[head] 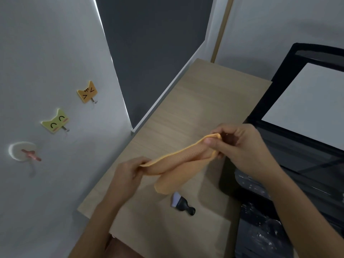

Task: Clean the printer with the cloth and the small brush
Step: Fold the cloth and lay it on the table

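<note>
A pale wooden tabletop (178, 101) fills the middle. At three o'clock sits a black printer (305, 161), its scanner lid raised. At the centre, an orange woven cloth (178, 162) hangs stretched above the table; the left hand (128, 175) pinches one end, the right hand (242, 146) grips the other. At six o'clock, a small black-handled brush (183, 204) lies on the table.

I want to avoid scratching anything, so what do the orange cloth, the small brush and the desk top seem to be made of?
Orange cloth: soft woven fabric, likely microfibre; it droops limply between both hands.
Small brush: black handle, probably smooth plastic, with pale bristles; fibre type unclear.
Desk top: light wood-grain, matte, likely laminate.
</note>
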Demonstrator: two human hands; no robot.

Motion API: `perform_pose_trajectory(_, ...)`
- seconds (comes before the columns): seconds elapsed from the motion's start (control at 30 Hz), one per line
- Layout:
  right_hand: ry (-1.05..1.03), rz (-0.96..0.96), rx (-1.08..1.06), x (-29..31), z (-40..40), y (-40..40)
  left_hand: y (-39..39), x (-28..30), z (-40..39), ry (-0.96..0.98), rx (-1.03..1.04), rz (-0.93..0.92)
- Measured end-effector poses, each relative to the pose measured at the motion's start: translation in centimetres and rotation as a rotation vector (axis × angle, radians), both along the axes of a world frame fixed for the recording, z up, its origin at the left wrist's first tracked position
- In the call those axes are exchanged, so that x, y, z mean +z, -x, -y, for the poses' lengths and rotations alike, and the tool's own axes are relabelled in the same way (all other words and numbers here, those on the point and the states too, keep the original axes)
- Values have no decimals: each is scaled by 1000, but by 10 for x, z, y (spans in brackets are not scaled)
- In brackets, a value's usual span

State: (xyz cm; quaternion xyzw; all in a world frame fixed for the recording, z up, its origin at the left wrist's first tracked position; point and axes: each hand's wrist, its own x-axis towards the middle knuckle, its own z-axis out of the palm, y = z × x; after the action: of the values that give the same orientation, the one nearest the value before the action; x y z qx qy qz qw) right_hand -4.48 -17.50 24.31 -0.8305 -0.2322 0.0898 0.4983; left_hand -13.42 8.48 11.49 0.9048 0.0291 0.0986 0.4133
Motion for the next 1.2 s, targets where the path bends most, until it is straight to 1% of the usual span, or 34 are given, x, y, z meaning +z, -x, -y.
perform_pose_trajectory(0.1, 257, 43, -46, -7, 16, -9, -12, 20, -37, 41, 14, -16)
perform_pose_trajectory(0.17, 351, 6, -18, -12, 25, -9, -19, 39, -52, 157, -43, -52)
perform_pose_trajectory(0.27, 307, -108, 27, -10, 31, -13, -31, 70, -67, 292, -159, -99)
perform_pose_trajectory(0.4, 307, -265, 43, -6, 29, -39, -65, 83, -89, 281, -259, -212)
perform_pose_trajectory(0.47, 354, -323, 15, -16, 20, -60, -94, 74, -94, 263, -255, -282)
perform_pose_trajectory(0.57, 358, -415, -151, -54, -2, -99, -141, 33, -92, 276, -169, -365)
perform_pose_trajectory(0.63, 384, -379, -281, -89, -19, -119, -162, -2, -87, 349, -78, -420)
perform_pose_trajectory(0.7, 445, -264, -361, -121, -32, -128, -172, -36, -84, 356, 11, -418)
perform_pose_trajectory(0.77, 445, -171, -389, -146, -38, -129, -174, -61, -84, 305, 87, -367)
perform_pose_trajectory(0.87, 439, -147, -408, -177, -36, -121, -165, -91, -83, 195, 111, -327)
perform_pose_trajectory(0.93, 449, -183, -418, -196, -31, -111, -151, -113, -80, 142, 84, -338)
perform_pose_trajectory(1.03, 464, -347, -420, -223, -28, -96, -125, -135, -76, 118, 80, -456)
perform_pose_trajectory(1.07, 497, -412, -388, -231, -28, -91, -118, -140, -74, 66, 67, -494)
perform_pose_trajectory(1.1, 557, -446, -343, -239, -28, -88, -113, -143, -69, -32, 51, -517)
perform_pose_trajectory(1.13, 607, -457, -346, -243, -28, -88, -108, -144, -62, -155, 35, -512)
perform_pose_trajectory(1.17, 618, -480, -375, -244, -29, -90, -104, -143, -52, -271, 49, -460)
perform_pose_trajectory(1.2, 626, -476, -404, -245, -30, -94, -101, -141, -37, -315, 81, -398)
